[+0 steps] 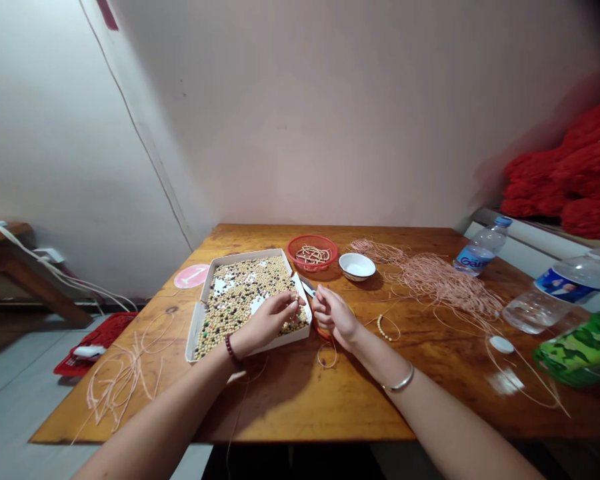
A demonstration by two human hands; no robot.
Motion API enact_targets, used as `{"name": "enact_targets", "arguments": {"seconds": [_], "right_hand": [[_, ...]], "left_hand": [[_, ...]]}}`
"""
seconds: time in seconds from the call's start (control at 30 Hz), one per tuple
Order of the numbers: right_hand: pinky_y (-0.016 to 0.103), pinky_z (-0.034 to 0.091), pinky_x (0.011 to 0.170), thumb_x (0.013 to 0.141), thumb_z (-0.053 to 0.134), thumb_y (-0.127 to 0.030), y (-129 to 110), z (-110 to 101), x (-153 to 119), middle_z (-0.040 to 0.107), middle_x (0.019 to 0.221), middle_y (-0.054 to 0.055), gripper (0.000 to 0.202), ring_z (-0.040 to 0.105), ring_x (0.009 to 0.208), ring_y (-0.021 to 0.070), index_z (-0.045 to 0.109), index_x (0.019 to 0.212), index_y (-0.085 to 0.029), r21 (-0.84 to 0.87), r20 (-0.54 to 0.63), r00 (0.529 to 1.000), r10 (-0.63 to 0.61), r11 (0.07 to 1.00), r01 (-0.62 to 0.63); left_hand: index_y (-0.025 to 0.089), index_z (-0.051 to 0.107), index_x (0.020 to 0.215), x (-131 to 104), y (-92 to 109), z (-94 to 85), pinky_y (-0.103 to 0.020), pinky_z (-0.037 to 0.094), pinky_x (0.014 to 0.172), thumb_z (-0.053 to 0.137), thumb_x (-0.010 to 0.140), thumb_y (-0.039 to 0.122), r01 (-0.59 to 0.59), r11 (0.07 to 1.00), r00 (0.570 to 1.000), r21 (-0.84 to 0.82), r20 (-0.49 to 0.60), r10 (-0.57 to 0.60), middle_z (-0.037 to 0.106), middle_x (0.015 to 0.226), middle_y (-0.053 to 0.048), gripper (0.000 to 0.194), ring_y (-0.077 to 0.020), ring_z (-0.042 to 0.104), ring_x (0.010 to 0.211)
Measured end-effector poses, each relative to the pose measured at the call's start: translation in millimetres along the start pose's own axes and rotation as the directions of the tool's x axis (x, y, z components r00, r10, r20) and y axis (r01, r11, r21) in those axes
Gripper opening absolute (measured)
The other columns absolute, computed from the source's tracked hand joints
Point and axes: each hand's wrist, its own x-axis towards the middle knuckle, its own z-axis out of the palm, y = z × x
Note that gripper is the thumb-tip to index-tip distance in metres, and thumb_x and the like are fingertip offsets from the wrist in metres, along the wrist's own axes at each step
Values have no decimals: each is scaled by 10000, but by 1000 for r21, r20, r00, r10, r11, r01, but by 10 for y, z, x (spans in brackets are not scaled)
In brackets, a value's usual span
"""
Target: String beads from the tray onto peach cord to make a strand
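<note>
My left hand (273,323) is closed in a pinch above the near right part of a white shallow box (194,333) of cream, dark and green beads (240,300). What its fingertips hold is too small to make out. To its right, my right hand (334,317) is closed, thumb against the curled fingers, on a thin pinkish cord (327,363) that loops down below it. Scissors (307,287) with orange handles lie at the box's right edge, partly hidden behind my right hand.
Beyond the box stand a red basket (291,257) with beaded strands and a white bowl (357,265). Pink cords (443,280) lie heaped to the right, near a short beaded string (381,328), bottles (480,248) and a white cap (501,345). More loose cords (125,380) lie left.
</note>
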Motion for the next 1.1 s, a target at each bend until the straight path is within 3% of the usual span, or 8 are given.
{"name": "enact_targets", "arguments": {"seconds": [0.13, 0.27, 0.4, 0.5, 0.67, 0.9, 1.03, 1.1], "right_hand": [[200, 70, 389, 813, 493, -547, -79, -10, -58, 178, 488, -101, 480, 71, 388, 47, 215, 619, -207, 103, 207, 972, 111, 985, -135], [214, 109, 399, 833, 430, -557, -143, -64, -104, 164, 481, -91, 486, 79, 393, 64, 162, 618, -214, 117, 244, 952, 187, 968, -220], [225, 137, 408, 820, 444, -530, -169, -106, -125, 188, 477, -86, 467, 89, 398, 74, 160, 623, -216, 142, 249, 949, 192, 962, -232], [224, 139, 412, 818, 459, -499, -186, -119, -130, 193, 479, -83, 455, 88, 399, 72, 163, 620, -217, 170, 270, 946, 182, 958, -233], [205, 116, 402, 814, 488, -455, -201, -93, -112, 213, 519, -84, 388, 80, 405, 59, 251, 629, -209, 217, 302, 941, 153, 950, -224], [163, 58, 380, 806, 562, -326, -134, -7, -64, 431, 689, -74, 173, 78, 411, 19, 462, 821, -186, 132, 220, 951, 218, 959, -250], [156, 59, 375, 845, 533, -394, -85, -17, -68, 377, 615, -81, 225, 109, 403, 20, 490, 814, -175, 6, 213, 920, 329, 941, -338], [154, 75, 375, 843, 549, -397, -72, -34, -72, 307, 556, -92, 244, 137, 400, 25, 487, 774, -172, -15, 244, 914, 324, 944, -331]], "left_hand": [[147, 588, 910, -4, -25, -16, -259, 472, 688, 535, 848, 462, 34, 999, 999, -1, 23, -34, 597, 855, -41, 325, -138, 549, 755], [160, 599, 1022, -35, 48, -23, -285, 477, 748, 534, 845, 465, 44, 999, 996, -22, 82, -43, 622, 972, -69, 359, -154, 574, 816], [152, 616, 897, -69, 152, -7, -284, 459, 757, 516, 869, 436, 36, 999, 973, -13, 230, -32, 630, 821, -48, 302, -145, 571, 772], [151, 623, 857, -72, 180, 6, -287, 452, 772, 518, 874, 416, -7, 1000, 967, 11, 254, 5, 635, 824, -48, 285, -145, 571, 779], [154, 636, 890, -52, 133, -17, -297, 462, 804, 547, 860, 409, -27, 999, 979, 17, 205, 23, 647, 889, -54, 272, -156, 587, 840], [147, 641, 947, -30, 131, -97, -320, 486, 832, 587, 836, 418, -48, 995, 998, -83, 27, 50, 668, 948, -85, 298, -170, 615, 886], [142, 637, 933, 0, 116, -137, -317, 496, 818, 599, 816, 448, -36, 996, 998, -81, -57, 31, 672, 975, -88, 330, -168, 622, 868], [136, 630, 932, 17, 92, -158, -315, 501, 805, 589, 820, 451, -15, 999, 997, -42, -81, 12, 670, 979, -90, 337, -171, 626, 861]]}}
